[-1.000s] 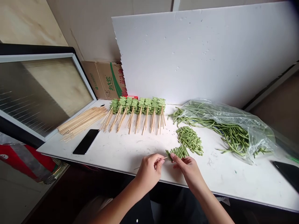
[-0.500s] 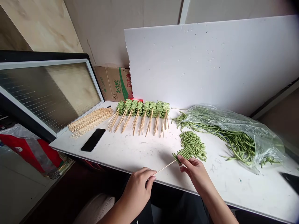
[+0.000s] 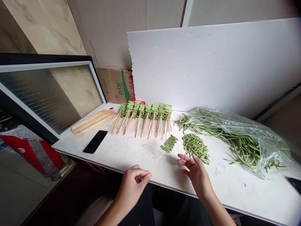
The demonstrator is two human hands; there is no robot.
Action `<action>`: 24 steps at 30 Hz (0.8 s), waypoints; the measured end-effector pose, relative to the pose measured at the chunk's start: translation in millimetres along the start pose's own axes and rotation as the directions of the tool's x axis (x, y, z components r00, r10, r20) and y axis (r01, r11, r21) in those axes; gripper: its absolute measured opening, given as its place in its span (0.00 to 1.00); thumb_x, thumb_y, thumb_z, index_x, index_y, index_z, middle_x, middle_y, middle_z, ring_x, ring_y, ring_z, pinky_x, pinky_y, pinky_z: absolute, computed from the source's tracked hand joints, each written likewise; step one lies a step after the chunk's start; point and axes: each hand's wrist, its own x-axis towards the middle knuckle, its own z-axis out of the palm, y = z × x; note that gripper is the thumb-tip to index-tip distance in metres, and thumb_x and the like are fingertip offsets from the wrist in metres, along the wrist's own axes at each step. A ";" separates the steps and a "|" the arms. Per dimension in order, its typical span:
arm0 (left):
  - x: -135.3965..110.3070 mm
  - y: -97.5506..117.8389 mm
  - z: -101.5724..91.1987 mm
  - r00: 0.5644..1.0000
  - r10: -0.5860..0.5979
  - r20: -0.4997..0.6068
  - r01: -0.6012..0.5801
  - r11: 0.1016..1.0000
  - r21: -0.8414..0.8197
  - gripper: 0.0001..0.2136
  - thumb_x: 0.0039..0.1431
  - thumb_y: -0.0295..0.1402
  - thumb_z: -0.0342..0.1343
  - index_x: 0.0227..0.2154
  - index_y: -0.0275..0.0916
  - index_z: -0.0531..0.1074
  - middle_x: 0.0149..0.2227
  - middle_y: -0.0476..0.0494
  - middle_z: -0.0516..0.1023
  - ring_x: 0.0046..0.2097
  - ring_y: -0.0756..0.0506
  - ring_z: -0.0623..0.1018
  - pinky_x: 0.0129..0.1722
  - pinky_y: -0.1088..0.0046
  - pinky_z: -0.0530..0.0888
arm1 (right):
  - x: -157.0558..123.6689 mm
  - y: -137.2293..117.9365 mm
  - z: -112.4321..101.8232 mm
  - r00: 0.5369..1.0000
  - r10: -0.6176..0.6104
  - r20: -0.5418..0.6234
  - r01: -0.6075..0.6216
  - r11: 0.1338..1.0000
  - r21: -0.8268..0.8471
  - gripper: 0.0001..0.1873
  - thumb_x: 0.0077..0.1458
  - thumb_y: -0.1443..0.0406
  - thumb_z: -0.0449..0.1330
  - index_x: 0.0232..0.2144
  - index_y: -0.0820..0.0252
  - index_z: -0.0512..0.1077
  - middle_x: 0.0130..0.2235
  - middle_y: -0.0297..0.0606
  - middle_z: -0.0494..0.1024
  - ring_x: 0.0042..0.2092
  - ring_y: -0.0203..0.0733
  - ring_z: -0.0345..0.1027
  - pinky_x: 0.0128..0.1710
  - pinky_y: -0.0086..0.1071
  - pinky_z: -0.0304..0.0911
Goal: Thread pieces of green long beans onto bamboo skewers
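Observation:
My left hand (image 3: 135, 183) pinches the lower end of a thin wooden skewer (image 3: 157, 162) near the table's front edge. Short cut green bean pieces (image 3: 169, 144) are threaded side by side on the skewer's far end, over the tabletop. My right hand (image 3: 196, 174) is off the skewer, its fingers apart and nothing in them. Just beyond it lies a pile of loose cut bean pieces (image 3: 195, 147). Finished bean skewers (image 3: 150, 110) stand stacked in a row at the back, their bare sticks pointing toward me.
Bare skewers (image 3: 92, 121) lie in a heap at the left, with a black phone (image 3: 95, 142) in front. Long whole beans (image 3: 244, 146) spill from a clear plastic bag (image 3: 270, 141) on the right. A cardboard box (image 3: 117, 84) and a white board (image 3: 207, 69) stand behind.
My right hand has let go of the bean pieces and opened. My left hand has swung the loaded skewer left and away from the loose pile, toward the finished row.

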 end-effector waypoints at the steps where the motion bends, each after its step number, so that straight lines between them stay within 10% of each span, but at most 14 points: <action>1: 7.2 -1.4 -6.2 0.999 0.012 -0.031 -0.011 1.000 0.011 0.12 0.64 0.37 0.62 0.24 0.43 0.82 0.23 0.47 0.73 0.27 0.48 0.72 0.27 0.72 0.70 | 0.9 -0.7 -1.6 0.999 -0.026 -0.022 0.026 1.000 -0.006 0.31 0.58 0.38 0.58 0.39 0.57 0.83 0.36 0.47 0.78 0.45 0.55 0.71 0.32 0.39 0.66; 7: 91.0 -7.9 -56.3 0.966 0.127 -0.223 -0.075 0.971 0.228 0.10 0.63 0.38 0.62 0.31 0.41 0.85 0.29 0.45 0.81 0.31 0.46 0.77 0.33 0.71 0.74 | 1.9 2.0 -8.0 0.987 -0.149 -0.055 0.144 0.986 -0.088 0.27 0.60 0.42 0.59 0.36 0.56 0.83 0.39 0.48 0.80 0.49 0.58 0.72 0.34 0.40 0.67; 11: 168.0 -10.6 -74.1 0.952 0.023 -0.305 0.092 0.929 0.359 0.09 0.60 0.36 0.63 0.37 0.37 0.86 0.36 0.42 0.87 0.37 0.44 0.83 0.40 0.72 0.77 | 0.2 4.5 -6.3 0.985 -0.172 -0.023 0.165 0.972 -0.169 0.27 0.61 0.42 0.59 0.35 0.57 0.83 0.43 0.50 0.82 0.52 0.58 0.72 0.35 0.40 0.69; 17: 249.7 -19.0 -59.8 0.942 -0.064 -0.329 0.203 0.890 0.408 0.08 0.57 0.30 0.62 0.34 0.35 0.85 0.38 0.38 0.87 0.40 0.40 0.84 0.39 0.70 0.76 | 0.4 5.8 -7.1 0.979 -0.202 -0.013 0.191 0.944 -0.270 0.28 0.60 0.41 0.60 0.32 0.57 0.83 0.48 0.51 0.82 0.51 0.58 0.73 0.36 0.40 0.69; 24: 271.2 -26.0 -27.6 0.941 -0.116 -0.318 0.266 0.836 0.480 0.08 0.54 0.29 0.61 0.33 0.36 0.85 0.38 0.33 0.87 0.40 0.37 0.84 0.37 0.70 0.74 | 6.1 9.3 -13.6 0.980 -0.198 0.002 0.189 0.936 -0.297 0.28 0.62 0.41 0.59 0.29 0.57 0.81 0.49 0.50 0.83 0.53 0.58 0.72 0.38 0.39 0.69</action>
